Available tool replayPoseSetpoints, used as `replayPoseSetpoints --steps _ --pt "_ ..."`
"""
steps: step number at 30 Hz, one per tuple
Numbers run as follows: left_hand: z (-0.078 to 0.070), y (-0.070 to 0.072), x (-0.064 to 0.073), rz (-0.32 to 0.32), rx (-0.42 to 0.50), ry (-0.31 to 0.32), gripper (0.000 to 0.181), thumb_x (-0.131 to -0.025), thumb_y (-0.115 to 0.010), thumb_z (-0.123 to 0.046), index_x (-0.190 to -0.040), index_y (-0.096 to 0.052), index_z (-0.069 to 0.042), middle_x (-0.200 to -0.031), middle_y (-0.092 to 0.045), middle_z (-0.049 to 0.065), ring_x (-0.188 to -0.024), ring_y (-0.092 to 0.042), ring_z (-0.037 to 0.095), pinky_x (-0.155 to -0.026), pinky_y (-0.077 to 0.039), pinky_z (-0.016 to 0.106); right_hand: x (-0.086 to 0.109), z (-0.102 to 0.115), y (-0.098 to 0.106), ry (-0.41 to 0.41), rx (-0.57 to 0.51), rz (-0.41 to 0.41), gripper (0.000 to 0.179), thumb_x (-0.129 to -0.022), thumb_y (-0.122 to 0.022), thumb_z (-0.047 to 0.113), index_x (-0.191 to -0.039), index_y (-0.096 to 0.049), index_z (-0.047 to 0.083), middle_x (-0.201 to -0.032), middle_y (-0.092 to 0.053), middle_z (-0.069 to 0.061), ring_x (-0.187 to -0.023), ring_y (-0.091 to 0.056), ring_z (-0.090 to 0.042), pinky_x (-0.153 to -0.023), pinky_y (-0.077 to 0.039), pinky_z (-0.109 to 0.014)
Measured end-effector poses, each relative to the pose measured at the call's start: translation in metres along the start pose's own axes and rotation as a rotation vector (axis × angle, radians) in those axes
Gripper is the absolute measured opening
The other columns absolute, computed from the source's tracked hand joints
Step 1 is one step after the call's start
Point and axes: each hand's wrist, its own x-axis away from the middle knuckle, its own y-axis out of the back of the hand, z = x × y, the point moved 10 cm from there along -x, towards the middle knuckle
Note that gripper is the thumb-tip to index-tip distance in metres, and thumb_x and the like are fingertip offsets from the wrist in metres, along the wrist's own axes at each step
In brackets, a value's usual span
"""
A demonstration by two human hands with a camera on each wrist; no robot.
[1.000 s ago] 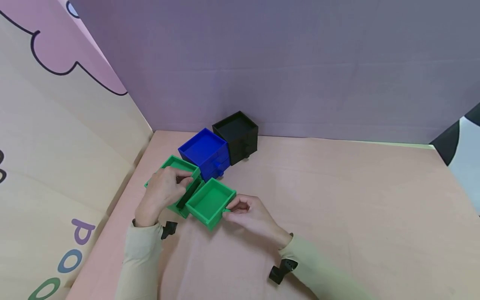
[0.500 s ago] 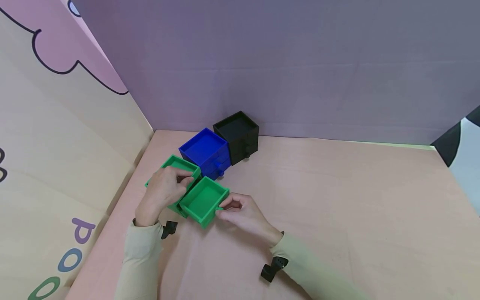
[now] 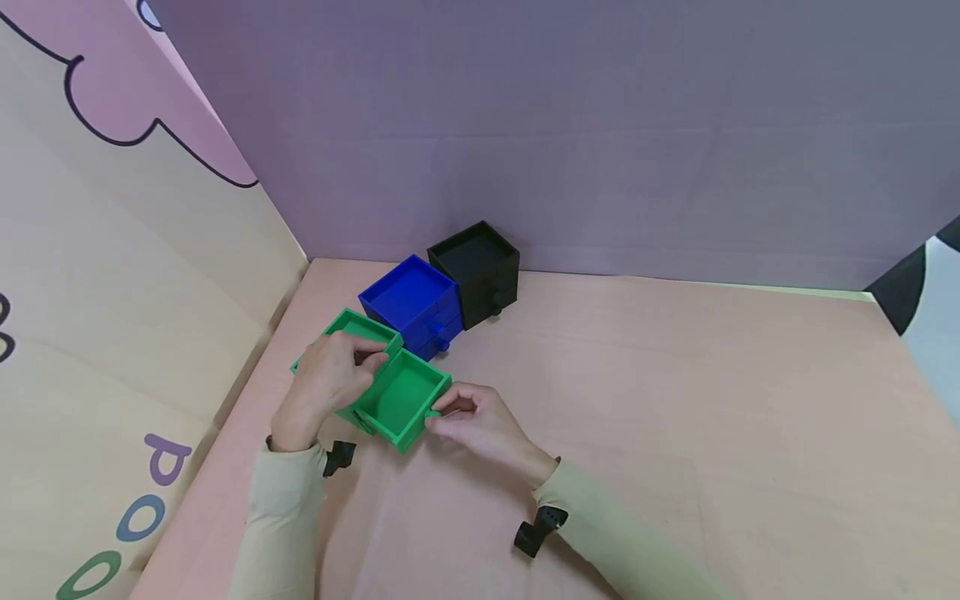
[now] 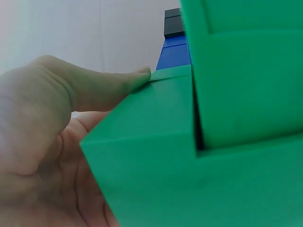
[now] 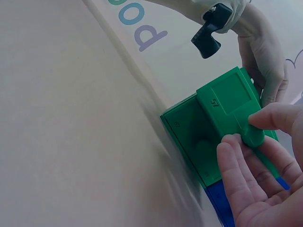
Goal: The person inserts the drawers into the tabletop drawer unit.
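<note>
A small green drawer box [image 3: 356,323] stands at the left of the table, its upper green drawer [image 3: 403,390] sticking partly out toward the right. My left hand [image 3: 321,388] grips the box by its top edge; in the left wrist view its thumb [image 4: 109,87] lies along the green wall. My right hand [image 3: 486,425] pinches the drawer's round knob [image 5: 253,135] between thumb and fingers. Seen from the right wrist, the drawer front juts out over the box's lower front [image 5: 189,132]. Part of the box is hidden behind the left hand.
Touching or nearly touching the green box is a blue drawer box [image 3: 411,293], with a black one [image 3: 478,267] behind it. A grey-purple wall [image 3: 600,167] rises at the back and a printed pale panel [image 3: 150,300] at the left. Pinkish cloth [image 3: 675,417] covers the table.
My right hand has moved left with the green drawer, which now sits closer into the box. The gap between drawer and box has narrowed. My left hand has stayed in place.
</note>
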Motion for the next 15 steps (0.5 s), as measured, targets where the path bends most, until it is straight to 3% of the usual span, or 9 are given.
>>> replayPoseSetpoints --steps 15 --pt "0.0007 -0.0007 0.0002 0.015 0.002 0.008 0.028 -0.103 -0.069 -0.018 -0.128 -0.079 -0.009 -0.097 -0.081 0.012 -0.069 -0.064 0.017 -0.057 -0.044 0.030 -0.0050 0.0000 -0.0016 0.001 0.037 -0.001 0.017 -0.093 -0.078 0.011 -0.106 -0.072 0.001 -0.096 -0.077 -0.007 -0.081 -0.075 -0.022 -0.075 -0.064 -0.037"
